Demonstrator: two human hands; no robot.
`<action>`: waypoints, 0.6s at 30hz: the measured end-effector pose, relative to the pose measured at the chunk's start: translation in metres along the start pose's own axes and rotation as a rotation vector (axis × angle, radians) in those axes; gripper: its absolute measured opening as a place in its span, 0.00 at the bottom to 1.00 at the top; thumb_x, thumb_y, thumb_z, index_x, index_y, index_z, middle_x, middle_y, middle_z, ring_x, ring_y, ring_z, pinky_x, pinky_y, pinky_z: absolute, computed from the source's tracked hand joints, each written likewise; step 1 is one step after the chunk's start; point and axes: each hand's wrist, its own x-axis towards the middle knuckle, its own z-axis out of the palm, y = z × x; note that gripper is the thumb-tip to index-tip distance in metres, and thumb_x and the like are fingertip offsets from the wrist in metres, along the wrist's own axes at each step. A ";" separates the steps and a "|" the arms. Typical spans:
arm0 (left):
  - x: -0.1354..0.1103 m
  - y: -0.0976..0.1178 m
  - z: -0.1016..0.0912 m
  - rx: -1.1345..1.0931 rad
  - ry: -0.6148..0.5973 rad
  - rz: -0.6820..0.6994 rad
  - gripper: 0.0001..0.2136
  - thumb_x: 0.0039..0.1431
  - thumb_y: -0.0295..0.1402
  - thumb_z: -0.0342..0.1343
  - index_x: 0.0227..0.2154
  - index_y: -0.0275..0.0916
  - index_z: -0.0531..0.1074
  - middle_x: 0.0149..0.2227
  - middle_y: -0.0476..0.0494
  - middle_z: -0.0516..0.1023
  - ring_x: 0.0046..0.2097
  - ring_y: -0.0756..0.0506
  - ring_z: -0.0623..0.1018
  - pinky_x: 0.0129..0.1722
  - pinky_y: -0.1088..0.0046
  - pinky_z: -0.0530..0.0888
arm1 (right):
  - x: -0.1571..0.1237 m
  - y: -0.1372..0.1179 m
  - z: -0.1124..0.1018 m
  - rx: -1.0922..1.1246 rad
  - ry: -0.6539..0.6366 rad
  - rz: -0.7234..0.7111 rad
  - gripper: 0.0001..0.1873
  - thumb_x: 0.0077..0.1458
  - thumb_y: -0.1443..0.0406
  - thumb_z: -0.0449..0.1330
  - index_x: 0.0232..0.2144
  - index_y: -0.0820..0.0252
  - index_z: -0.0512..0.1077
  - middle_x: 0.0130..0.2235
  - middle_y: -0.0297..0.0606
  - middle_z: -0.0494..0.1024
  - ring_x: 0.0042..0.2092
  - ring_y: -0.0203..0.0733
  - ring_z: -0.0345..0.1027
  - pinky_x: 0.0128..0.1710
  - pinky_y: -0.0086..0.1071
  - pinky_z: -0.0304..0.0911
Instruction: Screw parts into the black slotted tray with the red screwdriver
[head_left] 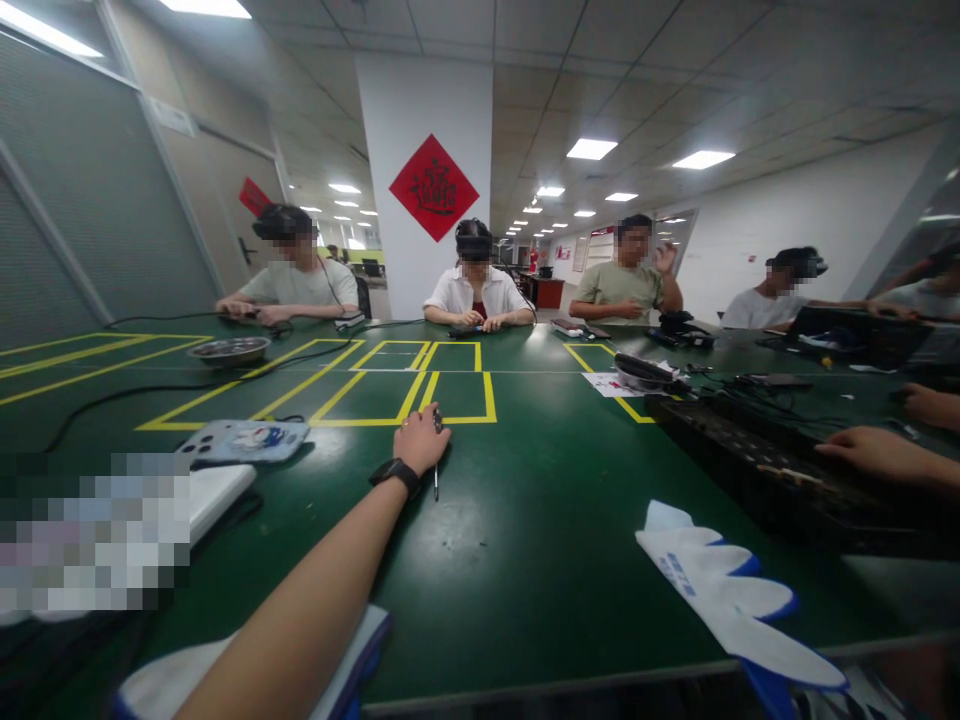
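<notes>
My left hand (421, 438) reaches out over the green table, a ring on one finger and a dark watch (397, 476) at the wrist. Its fingers are closed around a slim pen-like stick (436, 486), whose thin end points back toward me; a dark part shows by the fingertips. Most of the stick is hidden by the hand, so its exact kind is unclear. Just beyond are yellow tape outlines (457, 421) on the table. My right hand is not in view.
White-and-blue gloves (720, 585) lie at the front right, another glove (367, 640) under my forearm. A phone (244, 440) and metal bowl (229, 350) are left. A co-worker's hand (862, 445) rests by a black tray (739, 470). Several people sit across.
</notes>
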 end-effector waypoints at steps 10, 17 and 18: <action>0.000 -0.001 0.001 -0.017 -0.008 0.006 0.26 0.52 0.40 0.45 0.55 0.40 0.55 0.49 0.32 0.67 0.50 0.35 0.68 0.45 0.57 0.65 | -0.099 -0.182 0.019 0.068 0.147 -0.292 0.14 0.50 0.65 0.57 0.25 0.72 0.77 0.27 0.49 0.75 0.26 0.35 0.65 0.28 0.29 0.51; -0.004 0.000 -0.005 -0.037 -0.034 0.016 0.26 0.52 0.39 0.45 0.55 0.39 0.56 0.48 0.33 0.68 0.50 0.36 0.68 0.47 0.58 0.65 | -0.112 -0.313 0.086 0.119 0.160 -0.462 0.15 0.53 0.63 0.51 0.26 0.67 0.75 0.32 0.47 0.76 0.35 0.39 0.68 0.33 0.27 0.54; -0.004 0.001 -0.006 -0.041 -0.036 0.014 0.25 0.52 0.39 0.45 0.55 0.39 0.56 0.49 0.33 0.67 0.50 0.37 0.68 0.47 0.59 0.65 | -0.112 -0.324 0.093 0.121 0.160 -0.462 0.15 0.53 0.64 0.51 0.27 0.67 0.75 0.33 0.48 0.76 0.35 0.40 0.68 0.34 0.27 0.55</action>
